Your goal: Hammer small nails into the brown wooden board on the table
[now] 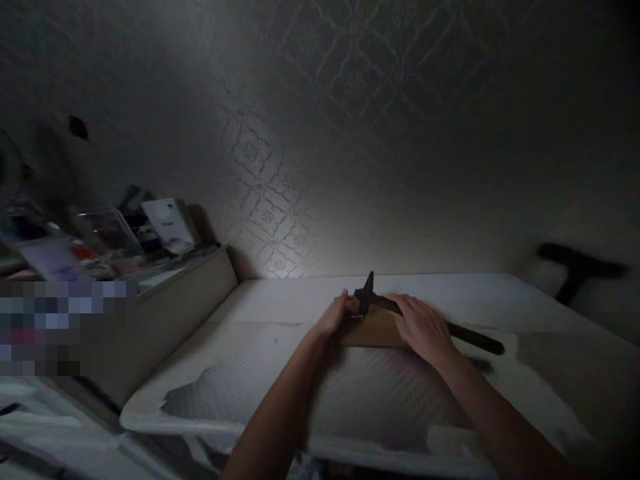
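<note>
My right hand (423,328) is wrapped round the handle of a hammer (475,339), partway along it; the dark handle sticks out behind the hand to the right. The hammer's head, with its narrow end pointing up, is over the left part of a flat brown board (373,331). Close against the head, my left hand (336,315) is at the board's left end with its fingers bent together. Whatever those fingers pinch is too small and dark to make out. The board lies on the white table (270,300).
A patterned wall (350,167) rises behind the table. On the left, a raised ledge (185,287) carries a white box (170,220), a clear case (107,233) and other clutter. A blurred dark T-shaped object (575,267) is at the right. Worn grey patches mark the tabletop.
</note>
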Demonstrator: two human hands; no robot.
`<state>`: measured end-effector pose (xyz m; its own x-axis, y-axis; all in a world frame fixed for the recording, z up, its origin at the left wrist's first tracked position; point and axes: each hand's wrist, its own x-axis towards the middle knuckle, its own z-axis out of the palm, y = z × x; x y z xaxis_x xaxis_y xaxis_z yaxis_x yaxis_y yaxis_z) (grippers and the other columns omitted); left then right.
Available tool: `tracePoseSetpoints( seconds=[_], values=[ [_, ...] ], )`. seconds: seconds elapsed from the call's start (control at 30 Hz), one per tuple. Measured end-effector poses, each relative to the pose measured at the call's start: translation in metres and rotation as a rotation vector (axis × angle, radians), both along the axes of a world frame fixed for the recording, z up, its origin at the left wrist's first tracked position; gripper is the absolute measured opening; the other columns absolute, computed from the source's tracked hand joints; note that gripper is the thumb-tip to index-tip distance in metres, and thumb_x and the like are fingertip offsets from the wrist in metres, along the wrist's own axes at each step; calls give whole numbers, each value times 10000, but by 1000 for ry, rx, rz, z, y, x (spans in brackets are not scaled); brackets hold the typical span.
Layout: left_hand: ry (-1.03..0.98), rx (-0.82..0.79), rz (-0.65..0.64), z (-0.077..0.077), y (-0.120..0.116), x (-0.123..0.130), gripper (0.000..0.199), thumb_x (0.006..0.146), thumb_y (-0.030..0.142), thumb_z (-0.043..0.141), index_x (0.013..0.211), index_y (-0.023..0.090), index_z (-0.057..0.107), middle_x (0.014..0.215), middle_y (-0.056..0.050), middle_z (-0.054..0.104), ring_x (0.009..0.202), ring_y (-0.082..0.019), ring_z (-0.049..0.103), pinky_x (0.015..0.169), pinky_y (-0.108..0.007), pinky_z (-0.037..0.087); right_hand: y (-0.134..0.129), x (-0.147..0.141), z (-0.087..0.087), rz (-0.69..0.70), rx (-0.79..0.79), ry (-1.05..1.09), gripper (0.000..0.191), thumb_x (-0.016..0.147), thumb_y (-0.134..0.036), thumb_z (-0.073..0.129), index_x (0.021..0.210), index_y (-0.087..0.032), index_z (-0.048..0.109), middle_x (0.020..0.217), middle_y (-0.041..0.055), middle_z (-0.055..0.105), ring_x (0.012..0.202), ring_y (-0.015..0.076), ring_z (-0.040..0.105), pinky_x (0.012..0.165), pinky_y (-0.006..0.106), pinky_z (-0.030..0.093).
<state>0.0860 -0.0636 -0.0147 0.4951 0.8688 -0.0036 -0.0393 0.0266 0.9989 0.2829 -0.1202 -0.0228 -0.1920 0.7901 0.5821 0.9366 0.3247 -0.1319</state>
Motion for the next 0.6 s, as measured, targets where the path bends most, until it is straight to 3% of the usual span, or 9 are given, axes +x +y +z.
tracePoseSetpoints(
  seconds=[0.17,0.6],
  values=[
    [37,93,3,0,-1,-3,639,856,643,287,997,131,644,990,-89,668,997,-255,571,944,-374,361,0,0,0,-13,-31,-5,363,833,-96,420,1163,-218,510,1081,63,619,946,200,572,800,321,434],
    [51,61,38,-3,1,-2,622,852,639,307,993,131,637,1010,-93,664,994,-258,574,911,-364,381,-2,-3,0,-9,0,13,355,837,-103,434,1161,-224,516,1047,55,623,939,202,572,782,319,436]
  ],
)
